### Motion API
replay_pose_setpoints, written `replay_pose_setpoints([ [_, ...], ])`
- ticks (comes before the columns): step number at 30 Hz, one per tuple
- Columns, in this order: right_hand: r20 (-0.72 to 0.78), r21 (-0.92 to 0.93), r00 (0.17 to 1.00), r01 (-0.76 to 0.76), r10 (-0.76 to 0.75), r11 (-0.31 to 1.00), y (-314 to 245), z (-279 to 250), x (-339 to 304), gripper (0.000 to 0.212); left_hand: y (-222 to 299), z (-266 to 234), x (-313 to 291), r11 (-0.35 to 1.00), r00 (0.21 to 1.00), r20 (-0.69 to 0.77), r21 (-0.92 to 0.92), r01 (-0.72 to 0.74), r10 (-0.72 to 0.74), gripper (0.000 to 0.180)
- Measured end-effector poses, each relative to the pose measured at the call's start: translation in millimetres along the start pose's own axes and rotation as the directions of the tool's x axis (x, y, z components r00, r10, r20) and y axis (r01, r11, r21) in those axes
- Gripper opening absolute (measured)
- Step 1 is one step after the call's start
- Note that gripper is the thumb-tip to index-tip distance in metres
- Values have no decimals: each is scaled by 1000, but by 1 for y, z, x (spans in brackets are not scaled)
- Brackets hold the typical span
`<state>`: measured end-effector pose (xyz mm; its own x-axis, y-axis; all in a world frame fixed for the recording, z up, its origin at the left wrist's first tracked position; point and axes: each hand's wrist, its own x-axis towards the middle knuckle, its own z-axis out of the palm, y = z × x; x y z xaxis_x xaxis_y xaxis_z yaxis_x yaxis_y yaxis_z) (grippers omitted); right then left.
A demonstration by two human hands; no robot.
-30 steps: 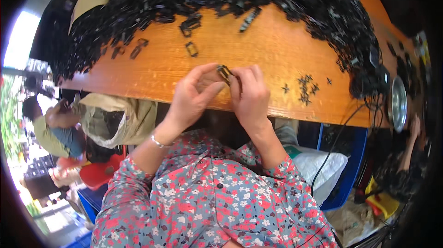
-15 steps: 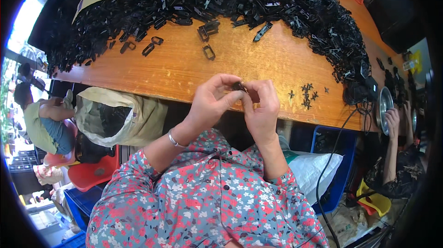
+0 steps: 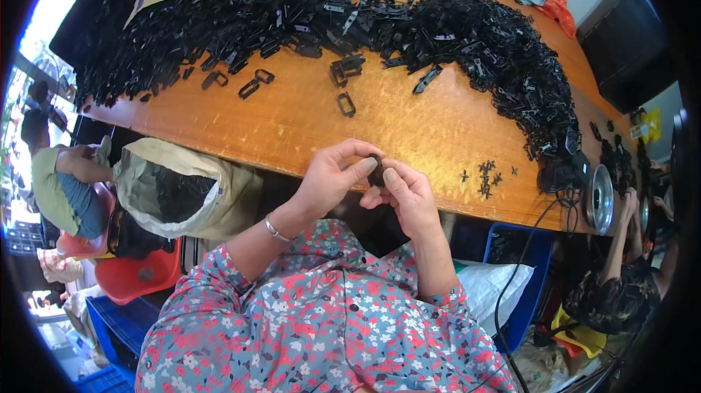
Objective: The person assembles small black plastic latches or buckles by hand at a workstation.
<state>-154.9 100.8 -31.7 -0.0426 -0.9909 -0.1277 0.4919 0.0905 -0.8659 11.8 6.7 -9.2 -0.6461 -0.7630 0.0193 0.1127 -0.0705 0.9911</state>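
Note:
Between my two hands, at the table's near edge, is a small black plastic part (image 3: 376,172); the fingers cover much of it. My left hand (image 3: 332,177) pinches it from the left, thumb on top. From the right, my right hand (image 3: 410,196) grips the same part with thumb and fingers. Farther off on the wooden table (image 3: 292,126) lie a few loose black oblong frames (image 3: 346,104). Several small black cross-shaped pieces (image 3: 486,176) are scattered to the right of my hands.
A long heap of black plastic parts (image 3: 482,42) curves across the table. An open sack (image 3: 212,210) of black parts stands at the left by a red chair (image 3: 139,276). A black cable (image 3: 533,225) hangs at the right, near a metal dish (image 3: 600,199) and another person's hands (image 3: 628,207).
Both hands sit slightly lower in view and hold the black part more upright. The right fingers have shifted on it. The whole view has tilted a little.

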Motion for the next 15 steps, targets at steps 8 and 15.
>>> replay_pose_setpoints([
  [8,26,253,1000,-14,7,967,3,-32,-11,36,2,18,29,962,935,232,9,274,-269,25],
  [15,-33,397,999,18,-5,918,-9,-52,-19,39,1,31,143,851,962,263,485,-200,76,28],
])
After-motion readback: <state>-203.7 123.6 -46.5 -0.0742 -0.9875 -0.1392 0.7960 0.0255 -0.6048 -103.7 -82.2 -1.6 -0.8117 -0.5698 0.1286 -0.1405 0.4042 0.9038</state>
